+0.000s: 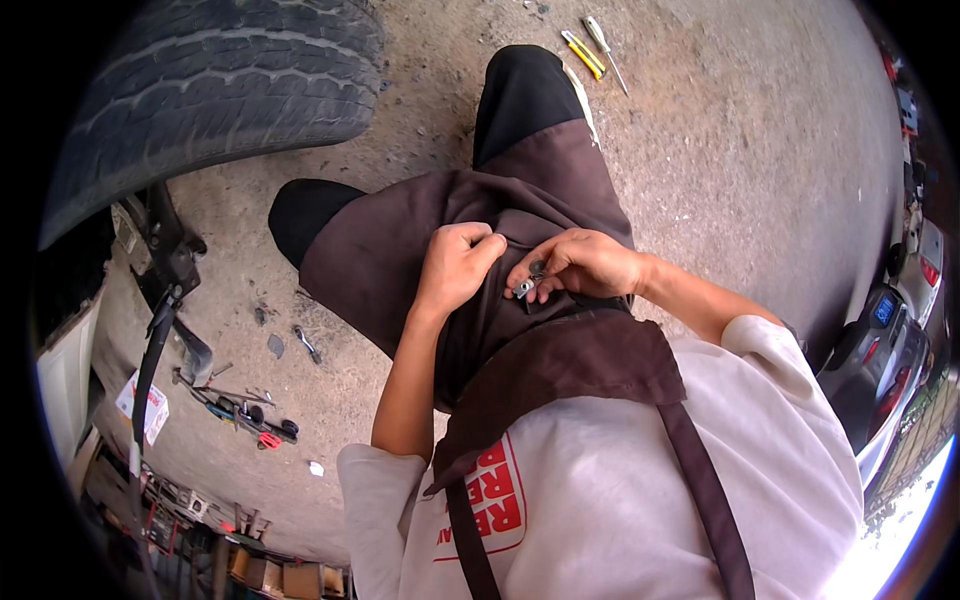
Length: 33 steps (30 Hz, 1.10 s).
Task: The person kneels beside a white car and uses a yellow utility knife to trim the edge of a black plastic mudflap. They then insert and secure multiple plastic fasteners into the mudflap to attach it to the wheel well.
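While the right grip [592,262] curled around a small metal part [524,289], fingers bent and thumb folded in, the left grip [458,268] hovered just beside it with its fingers tucked; whether those pinched anything could not be told. The metal part was silvery and blocky, with a round opening facing up, and sat at the right fingertips over the lap; a dark, rounded piece [537,268] lay behind it, against the same fingers.

Beneath both hands spread a brown apron [400,260], its matte cloth gathered in soft folds, the bib flopped forward over the waist and flat straps running up a pale, wrinkled shirt [610,470] with a blocky red print. Smooth black cloth [523,95] covered the knees.

Farther out, the floor [720,170] was rough, gritty and stained. Beyond the knees lay a slim screwdriver [600,38] with a pale handle, close beside a flat yellow cutter [584,56]. To the left stood a thick tyre [230,80], its dusty rubber cut by zigzag grooves, near an angular dark metal jack [165,245]. Below that lay a shiny, slender tool [307,345] and a jumble of tools [240,410], one with red handles.
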Tool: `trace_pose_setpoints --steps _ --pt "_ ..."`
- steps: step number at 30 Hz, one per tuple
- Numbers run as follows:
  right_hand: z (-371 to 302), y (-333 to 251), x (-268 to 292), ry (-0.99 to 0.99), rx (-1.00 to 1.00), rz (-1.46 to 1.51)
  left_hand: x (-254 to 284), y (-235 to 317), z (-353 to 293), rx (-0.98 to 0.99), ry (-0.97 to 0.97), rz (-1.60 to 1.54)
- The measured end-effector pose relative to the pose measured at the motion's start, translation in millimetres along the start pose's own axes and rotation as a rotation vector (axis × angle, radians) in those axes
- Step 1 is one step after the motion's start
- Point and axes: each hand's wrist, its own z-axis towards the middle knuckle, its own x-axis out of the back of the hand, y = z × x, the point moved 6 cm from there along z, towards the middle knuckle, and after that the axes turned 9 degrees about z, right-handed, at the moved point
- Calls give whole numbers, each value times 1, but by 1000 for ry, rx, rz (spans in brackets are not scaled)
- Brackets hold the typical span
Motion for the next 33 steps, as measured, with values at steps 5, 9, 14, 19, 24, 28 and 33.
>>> trace_pose_setpoints --steps 5,9,14,19,24,28,33 --pt "-4 -2 -12 59 230 -896 -2 4 -2 -36 15 20" --pt "7 10 -24 207 123 -1616 -6 31 -7 -82 11 118" --pt "47 54 37 -5 131 -1939 -14 54 -15 -198 95 272" --pt "69 62 52 -174 445 -2011 -7 33 -6 -94 113 273" --pt "47 61 20 -224 955 -2158 -9 16 -5 -64 166 247" --pt "9 19 -29 42 403 -1737 -5 13 -5 -49 209 279" --pt "-8 2 -8 109 -82 -711 -4 -4 -3 -26 106 97"
